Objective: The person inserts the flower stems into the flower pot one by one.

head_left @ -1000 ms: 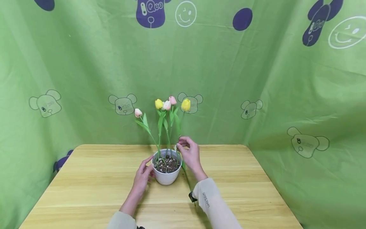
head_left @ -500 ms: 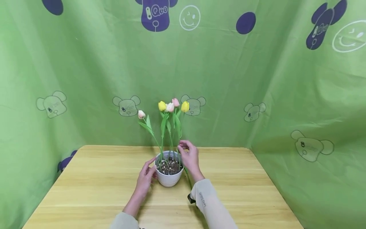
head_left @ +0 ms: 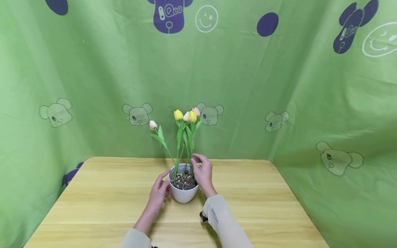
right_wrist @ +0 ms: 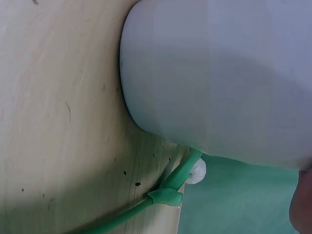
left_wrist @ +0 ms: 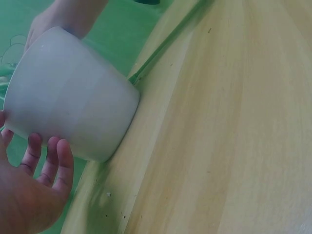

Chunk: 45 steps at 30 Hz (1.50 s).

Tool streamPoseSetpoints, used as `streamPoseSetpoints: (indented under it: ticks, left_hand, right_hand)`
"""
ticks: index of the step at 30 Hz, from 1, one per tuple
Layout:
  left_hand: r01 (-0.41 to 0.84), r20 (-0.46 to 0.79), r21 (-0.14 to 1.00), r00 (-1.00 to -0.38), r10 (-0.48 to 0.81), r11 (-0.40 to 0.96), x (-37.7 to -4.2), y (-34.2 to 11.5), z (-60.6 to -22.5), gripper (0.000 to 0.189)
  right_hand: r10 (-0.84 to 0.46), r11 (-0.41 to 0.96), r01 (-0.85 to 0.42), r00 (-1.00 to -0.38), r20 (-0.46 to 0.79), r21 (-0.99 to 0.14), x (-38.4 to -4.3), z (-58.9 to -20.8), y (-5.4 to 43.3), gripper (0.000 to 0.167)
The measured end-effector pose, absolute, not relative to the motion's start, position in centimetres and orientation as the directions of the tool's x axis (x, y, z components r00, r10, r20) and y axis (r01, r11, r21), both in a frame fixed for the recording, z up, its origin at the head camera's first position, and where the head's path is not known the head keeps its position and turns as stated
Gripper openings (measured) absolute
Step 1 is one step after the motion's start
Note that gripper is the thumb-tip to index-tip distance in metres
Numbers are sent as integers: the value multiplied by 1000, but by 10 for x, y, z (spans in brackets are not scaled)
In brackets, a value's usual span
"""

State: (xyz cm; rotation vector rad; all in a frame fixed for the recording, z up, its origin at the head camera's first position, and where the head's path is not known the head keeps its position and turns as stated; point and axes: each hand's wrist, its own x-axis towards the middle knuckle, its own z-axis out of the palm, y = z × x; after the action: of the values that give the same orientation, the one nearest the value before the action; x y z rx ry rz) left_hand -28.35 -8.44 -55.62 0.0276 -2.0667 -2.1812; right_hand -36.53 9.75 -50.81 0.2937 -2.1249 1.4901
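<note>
A white flowerpot [head_left: 183,195] filled with soil [head_left: 184,181] stands upright on the table, holding several tulips. My left hand [head_left: 159,193] rests against the pot's left side; in the left wrist view its loosely bent fingers [left_wrist: 50,158] touch the wall. At the right rim my right hand [head_left: 203,174] pinches the stem of the right yellow tulip [head_left: 192,116] between thumb and fingers. That bloom overlaps a white-pink tulip [head_left: 186,116] and a pink one [head_left: 196,111]. Another yellow tulip [head_left: 178,115] stands beside them, while a pale pink tulip [head_left: 153,125] leans left.
A further tulip with a green stem [right_wrist: 178,178] and a white bloom [right_wrist: 197,171] lies on the wooden table [head_left: 254,206] to the pot's right, mostly hidden by my right arm in the head view. A green curtain [head_left: 235,75] surrounds the table's back and sides.
My right hand has shifted slightly left and down, tilting the right yellow tulip left across its neighbours. The left hand stays against the pot.
</note>
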Motion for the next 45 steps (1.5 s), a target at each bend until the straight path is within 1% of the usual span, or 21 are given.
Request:
streamPoseSetpoints:
  ticks: [12, 20, 27, 32, 39, 45]
  left_hand:
    - [84, 78, 994, -992, -99, -63, -284, -85, -557, 44]
    - [92, 85, 994, -991, -104, -59, -283, -85, -558, 43]
    - [92, 85, 994, -991, -102, -62, -284, -86, -558, 43]
    - [85, 78, 994, -992, -101, -63, -284, -85, -558, 43]
    - [76, 68, 994, -993, -95, -82, -284, -86, -557, 44]
    - [84, 78, 994, -992, -95, -66, -283, -86, -555, 44]
  right_hand:
    - [97, 369, -436, -860, 501, -821, -364, -507, 97, 22]
    - [85, 379, -434, -863, 498, -817, -366, -507, 97, 21]
    - [103, 374, -433, -859, 501, -820, -365, -507, 98, 23]
    - [120, 346, -442, -854, 506, -828, -364, -508, 99, 25]
    - [119, 287, -423, -875, 470, -860, -366, -508, 103, 27]
    - [117, 242, -431, -876, 467, -869, -366, -505, 109, 26]
